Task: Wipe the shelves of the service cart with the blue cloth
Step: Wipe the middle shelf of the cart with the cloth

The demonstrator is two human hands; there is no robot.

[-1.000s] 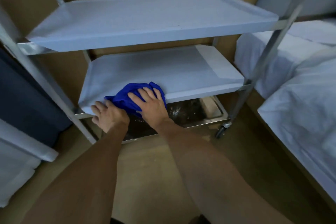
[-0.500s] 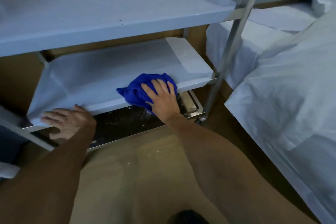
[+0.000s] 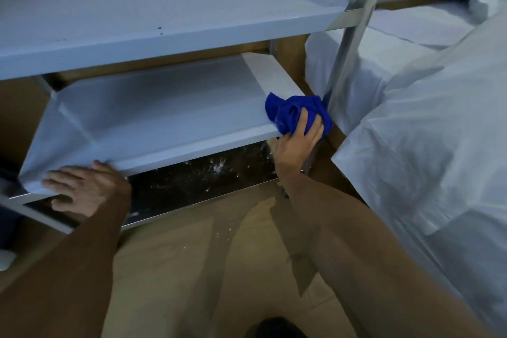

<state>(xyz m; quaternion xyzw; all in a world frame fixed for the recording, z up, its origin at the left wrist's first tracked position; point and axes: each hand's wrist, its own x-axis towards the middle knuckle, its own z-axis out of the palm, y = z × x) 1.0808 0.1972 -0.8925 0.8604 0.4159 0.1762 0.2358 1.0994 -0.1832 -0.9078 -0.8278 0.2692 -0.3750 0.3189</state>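
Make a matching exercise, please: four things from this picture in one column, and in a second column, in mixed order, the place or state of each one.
Things
1. blue cloth
2. left hand
3. bottom shelf
4. top shelf

Places or states
A. dark, scattered with white specks
B. bunched at the right front corner of the middle shelf, gripped by the right hand
C. a few small dark spots near its front edge
D. flat on the left front edge of the middle shelf

Pairs: 1-B, 2-D, 3-A, 4-C
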